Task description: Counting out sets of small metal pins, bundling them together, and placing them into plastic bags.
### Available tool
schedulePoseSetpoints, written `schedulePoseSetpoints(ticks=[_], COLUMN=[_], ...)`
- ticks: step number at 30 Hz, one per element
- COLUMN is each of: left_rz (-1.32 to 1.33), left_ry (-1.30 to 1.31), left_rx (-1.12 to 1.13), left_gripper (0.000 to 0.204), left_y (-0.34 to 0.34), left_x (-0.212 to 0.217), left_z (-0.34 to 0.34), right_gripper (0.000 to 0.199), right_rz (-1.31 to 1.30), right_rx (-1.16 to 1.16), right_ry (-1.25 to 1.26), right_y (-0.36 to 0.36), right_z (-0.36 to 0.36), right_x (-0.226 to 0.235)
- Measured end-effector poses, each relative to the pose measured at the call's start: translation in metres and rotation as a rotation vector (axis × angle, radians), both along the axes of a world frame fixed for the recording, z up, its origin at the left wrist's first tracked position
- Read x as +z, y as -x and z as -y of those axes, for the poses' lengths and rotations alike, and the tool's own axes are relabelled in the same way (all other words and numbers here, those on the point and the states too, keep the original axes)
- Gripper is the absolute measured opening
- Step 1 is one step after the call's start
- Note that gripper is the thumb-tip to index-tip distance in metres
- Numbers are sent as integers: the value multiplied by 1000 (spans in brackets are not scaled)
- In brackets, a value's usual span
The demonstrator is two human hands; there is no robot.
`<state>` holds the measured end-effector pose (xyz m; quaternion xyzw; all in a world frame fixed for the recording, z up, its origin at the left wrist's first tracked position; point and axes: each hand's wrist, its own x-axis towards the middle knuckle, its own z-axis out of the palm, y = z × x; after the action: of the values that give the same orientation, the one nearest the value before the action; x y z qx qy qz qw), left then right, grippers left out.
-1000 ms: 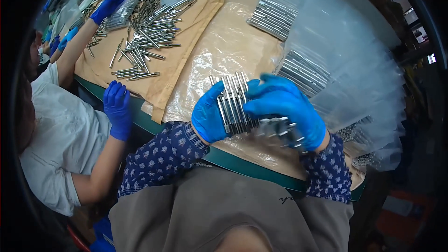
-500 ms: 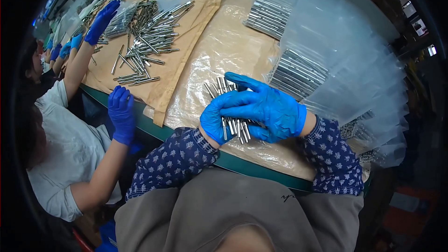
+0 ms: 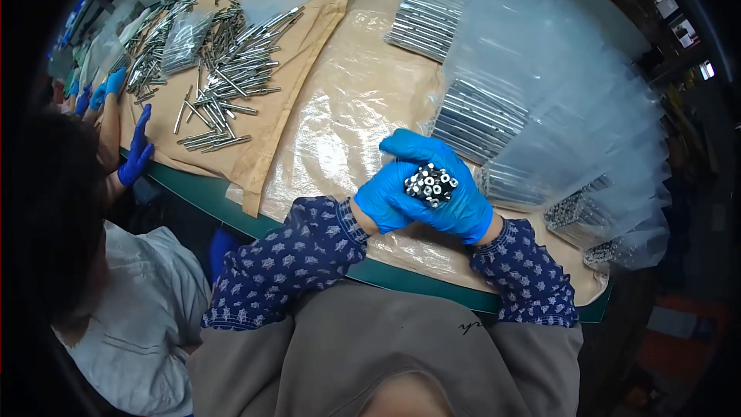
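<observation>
Gripping a bundle of short metal rods [image 3: 431, 184] upright near the middle of the frame, both of the person's blue-gloved hands are closed around it, so that the rods' ringed end faces point up at the camera. The left hand [image 3: 388, 198] wraps the bundle from the left side and the right hand [image 3: 450, 185] curls over it from the right and behind, the two hands touching each other around the rods. The hands sit just above a crinkled clear plastic sheet [image 3: 347, 116] laid over brown paper [image 3: 270, 127] on a green-edged table [image 3: 193, 199].

To the right of the hands, filling the upper right and right of the frame, lie overlapping clear plastic bags of rods [image 3: 478, 116], each with its rods packed side by side. In the upper left, well apart from the hands, a loose pile of metal rods [image 3: 224, 81] is scattered across the brown paper, with a small filled bag [image 3: 184, 42] lying on it.

At the left edge a co-worker in a pale shirt [image 3: 139, 324] sits beside the person; one of the co-worker's blue-gloved hands [image 3: 139, 156] rests against the table edge. More blue-gloved hands [image 3: 104, 93] show further up the left edge, too small to tell what they do.
</observation>
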<state>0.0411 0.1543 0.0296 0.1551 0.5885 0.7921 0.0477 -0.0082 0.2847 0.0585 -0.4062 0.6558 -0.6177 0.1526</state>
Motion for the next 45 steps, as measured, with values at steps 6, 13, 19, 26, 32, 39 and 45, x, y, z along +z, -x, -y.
schedulePoseSetpoints(ticks=[6,13,19,26,32,39,45], left_rz=[-160,391,-433,-496,-402,-519,-467], left_ry=[475,-197,551,340,210,512,618], left_rx=[-20,-72,217,75,296,120,-45], left_gripper=[45,99,68,33,27,36,31], left_y=[2,-2,8,21,18,28,32], left_x=[-21,34,45,43,43,51,59], left_z=[7,29,-10,-18,-35,-21,-16], right_gripper=[24,21,37,57,50,45,46], right_rz=[-181,182,64,-299,-180,-451,-94], right_rx=[10,-118,-172,21,-277,-268,-22], right_ry=[62,95,34,84,40,-35,27], right_y=[5,-7,-5,10,-3,2,5], right_z=[1,-16,-14,-34,-12,-18,-29], right_x=[-2,-2,-30,-34,-35,-45,-51])
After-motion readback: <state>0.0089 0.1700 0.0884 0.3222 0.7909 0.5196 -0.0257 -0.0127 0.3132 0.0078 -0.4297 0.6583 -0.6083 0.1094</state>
